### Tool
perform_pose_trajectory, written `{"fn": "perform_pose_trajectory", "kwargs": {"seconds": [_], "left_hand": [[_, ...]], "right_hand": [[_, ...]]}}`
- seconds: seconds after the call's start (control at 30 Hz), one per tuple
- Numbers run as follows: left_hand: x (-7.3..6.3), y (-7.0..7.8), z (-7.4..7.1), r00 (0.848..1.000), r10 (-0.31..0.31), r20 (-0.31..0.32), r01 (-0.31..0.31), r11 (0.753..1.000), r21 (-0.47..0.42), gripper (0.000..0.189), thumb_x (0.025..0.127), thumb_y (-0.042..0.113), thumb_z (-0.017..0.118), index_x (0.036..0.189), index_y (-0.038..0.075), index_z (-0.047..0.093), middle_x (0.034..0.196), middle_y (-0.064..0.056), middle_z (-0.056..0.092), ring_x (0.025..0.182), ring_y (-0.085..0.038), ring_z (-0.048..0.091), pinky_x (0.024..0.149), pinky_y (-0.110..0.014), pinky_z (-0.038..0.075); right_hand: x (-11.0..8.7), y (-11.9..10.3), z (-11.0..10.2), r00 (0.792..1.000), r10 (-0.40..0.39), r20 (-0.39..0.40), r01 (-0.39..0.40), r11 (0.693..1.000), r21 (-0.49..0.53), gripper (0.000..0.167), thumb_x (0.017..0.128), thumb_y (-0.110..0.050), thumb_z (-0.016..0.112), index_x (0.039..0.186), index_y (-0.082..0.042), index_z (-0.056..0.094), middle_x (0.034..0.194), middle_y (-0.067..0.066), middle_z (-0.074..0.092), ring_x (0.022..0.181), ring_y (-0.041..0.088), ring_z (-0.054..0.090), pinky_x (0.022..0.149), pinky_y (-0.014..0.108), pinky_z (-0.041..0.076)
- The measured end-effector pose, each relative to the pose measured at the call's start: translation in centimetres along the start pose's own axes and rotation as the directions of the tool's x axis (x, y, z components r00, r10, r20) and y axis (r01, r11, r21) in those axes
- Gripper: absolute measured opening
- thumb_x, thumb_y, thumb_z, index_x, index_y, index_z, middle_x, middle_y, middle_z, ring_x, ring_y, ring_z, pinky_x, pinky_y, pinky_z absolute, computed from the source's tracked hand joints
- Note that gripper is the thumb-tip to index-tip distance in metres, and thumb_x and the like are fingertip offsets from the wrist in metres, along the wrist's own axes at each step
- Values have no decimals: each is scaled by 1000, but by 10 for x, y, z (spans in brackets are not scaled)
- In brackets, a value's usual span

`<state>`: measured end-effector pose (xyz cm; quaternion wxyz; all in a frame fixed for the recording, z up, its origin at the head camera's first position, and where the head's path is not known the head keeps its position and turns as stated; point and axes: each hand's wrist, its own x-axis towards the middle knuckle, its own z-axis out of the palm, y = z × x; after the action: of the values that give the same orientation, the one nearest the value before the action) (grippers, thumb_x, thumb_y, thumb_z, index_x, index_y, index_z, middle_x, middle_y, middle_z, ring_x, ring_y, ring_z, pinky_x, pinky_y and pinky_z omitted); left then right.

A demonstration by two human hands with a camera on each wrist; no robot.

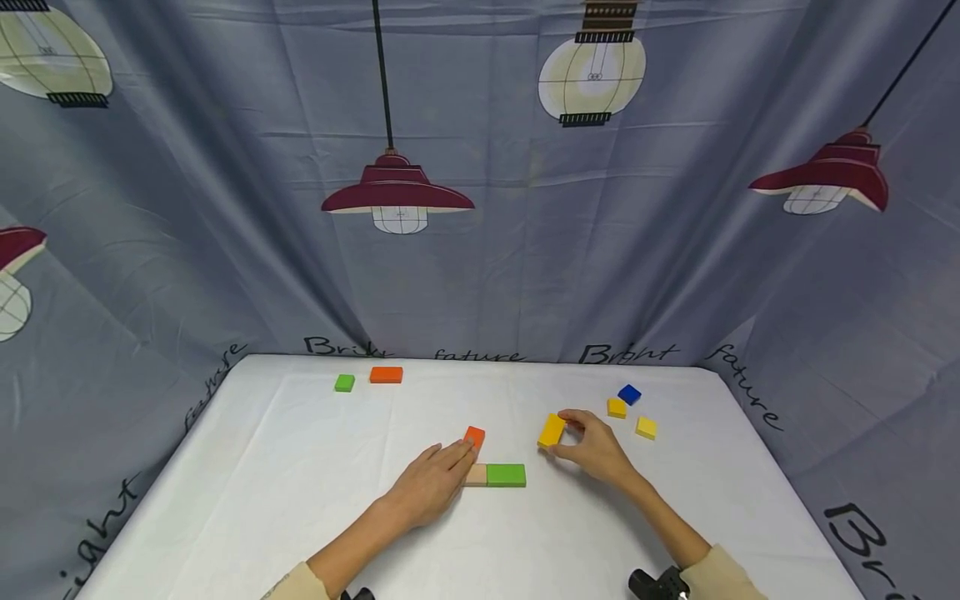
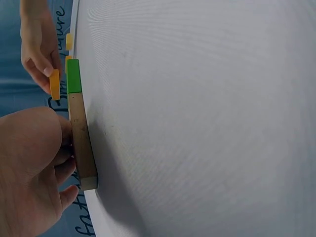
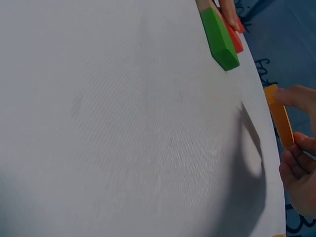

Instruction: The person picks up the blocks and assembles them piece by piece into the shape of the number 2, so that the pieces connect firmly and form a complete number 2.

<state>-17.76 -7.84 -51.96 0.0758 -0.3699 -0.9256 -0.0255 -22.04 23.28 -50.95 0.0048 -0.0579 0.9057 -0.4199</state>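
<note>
My left hand point(image 1: 435, 483) rests palm down with fairly straight fingers, touching an orange block point(image 1: 476, 434). Part of a plain wooden block point(image 1: 476, 476) shows beside that hand; its long side point(image 2: 83, 138) is visible in the left wrist view. A green block point(image 1: 506, 476) lies end to end with the wood. To the right, my right hand point(image 1: 597, 450) pinches a yellow rectangular block point(image 1: 551, 430) between thumb and fingers. In the right wrist view this yellow block point(image 3: 280, 117) is held above the cloth, with its shadow below. My left fingers hide some of the orange block.
Near the back left lie a small green block point(image 1: 344, 383) and an orange block point(image 1: 386, 375). Past my right hand are a blue block point(image 1: 629, 394) and two small yellow blocks, one nearer point(image 1: 617, 408) and one farther right point(image 1: 646, 428). A patterned grey curtain point(image 1: 495, 275) surrounds the white table point(image 1: 300, 450).
</note>
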Motion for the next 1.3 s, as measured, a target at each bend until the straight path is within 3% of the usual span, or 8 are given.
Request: {"fn": "perform_pose_trajectory", "kwargs": {"seconds": [0.8,1.3], "left_hand": [[1,0,0,999,-18,33,18,1000,-2,45,107,25,48,147,6,49,152,-9,46,139,-21,42,110,-43,38],[2,-1,-1,998,-25,58,26,1000,-5,46,107,25,48,149,7,48,153,-8,45,140,-20,40,111,-43,37]], "right_hand": [[46,-31,52,999,-33,19,32,998,54,58,77,-12,87,128,1,63,128,17,59,118,34,58,101,45,47],[60,-40,72,998,-12,69,12,1000,4,61,75,-18,89,127,1,64,124,17,60,116,34,56,103,47,45]]}}
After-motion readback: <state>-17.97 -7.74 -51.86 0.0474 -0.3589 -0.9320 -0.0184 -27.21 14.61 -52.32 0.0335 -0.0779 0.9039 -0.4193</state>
